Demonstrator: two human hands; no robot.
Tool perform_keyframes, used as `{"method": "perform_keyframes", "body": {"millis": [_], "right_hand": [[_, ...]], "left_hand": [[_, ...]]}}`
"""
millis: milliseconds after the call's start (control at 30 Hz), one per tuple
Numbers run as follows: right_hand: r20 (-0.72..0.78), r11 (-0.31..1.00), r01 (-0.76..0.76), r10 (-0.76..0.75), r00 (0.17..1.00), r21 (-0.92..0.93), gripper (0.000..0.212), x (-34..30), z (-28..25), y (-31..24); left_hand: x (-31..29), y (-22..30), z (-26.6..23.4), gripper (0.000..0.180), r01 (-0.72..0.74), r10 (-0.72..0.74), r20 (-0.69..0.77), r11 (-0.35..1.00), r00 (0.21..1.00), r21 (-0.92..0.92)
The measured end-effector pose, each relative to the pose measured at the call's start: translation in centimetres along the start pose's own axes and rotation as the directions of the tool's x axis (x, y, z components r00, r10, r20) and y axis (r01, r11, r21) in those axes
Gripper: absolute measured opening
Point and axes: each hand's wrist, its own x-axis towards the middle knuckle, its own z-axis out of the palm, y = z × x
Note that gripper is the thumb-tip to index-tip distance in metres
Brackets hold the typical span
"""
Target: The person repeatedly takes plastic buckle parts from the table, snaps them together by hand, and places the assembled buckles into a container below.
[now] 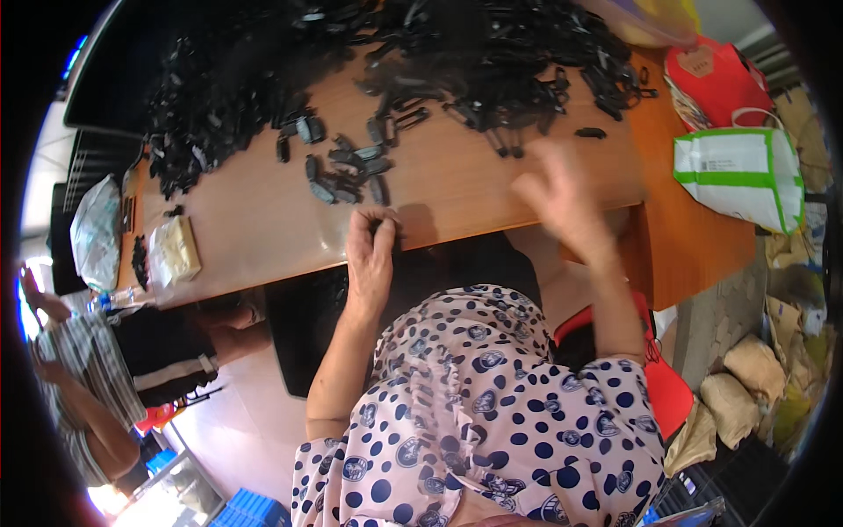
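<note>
My left hand [371, 250] is closed at the table's near edge, thumb pressed against the curled fingers. A bit of black shows at its fingertips, most likely one of the small black plastic parts, though the fingers hide most of it. Just beyond it lies a small loose group of dark grey-black plastic parts [347, 167]. My right hand [562, 198] is over the right side of the table, smeared by motion, so its fingers are unclear. Near it are a few black parts at the edge of a big heap of black plastic parts [474, 70].
The wooden table [263, 202] carries another black heap [211, 97] at the far left. A yellowish block-like pack [174, 250] and a clear plastic bag [97, 230] are at left. A white-green bag [738, 171] and red bag [716, 79] stand right. Another person [97, 378] sits at left.
</note>
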Motion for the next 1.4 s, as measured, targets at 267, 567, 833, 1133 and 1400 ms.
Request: {"method": "perform_keyframes", "body": {"millis": [267,567,833,1133,1400], "right_hand": [[0.095,0.767,0.074,-0.017,0.995,-0.638,0.024,3.4,-5.7,11.3],[0.207,0.681,-0.278,0.187,0.960,0.677,0.011,3.2,-0.8,5.0],[0.597,-0.130,-0.587,0.048,0.801,0.799,0.028,3.9,7.6,-1.8],[0.621,0.135,-0.617,0.018,0.784,0.775,0.017,2.9,9.3,-6.7],[0.648,0.502,-0.534,-0.071,0.758,0.680,0.028,1.4,8.1,-8.2]], "left_hand": [[5.1,1.7,-0.3,0.036,-0.151,0.163,0.122,0.177,0.979,0.973],[4.9,0.6,-3.7,0.027,-0.027,0.015,0.075,0.985,0.997,0.171],[1.9,1.2,-4.3,0.023,0.243,-0.187,0.160,0.837,0.969,-0.491],[-1.0,0.8,-4.0,0.022,0.200,-0.178,0.119,0.955,0.977,-0.218],[-2.3,-0.2,-3.1,0.023,-0.032,0.032,0.043,0.999,0.999,-0.010]]}}
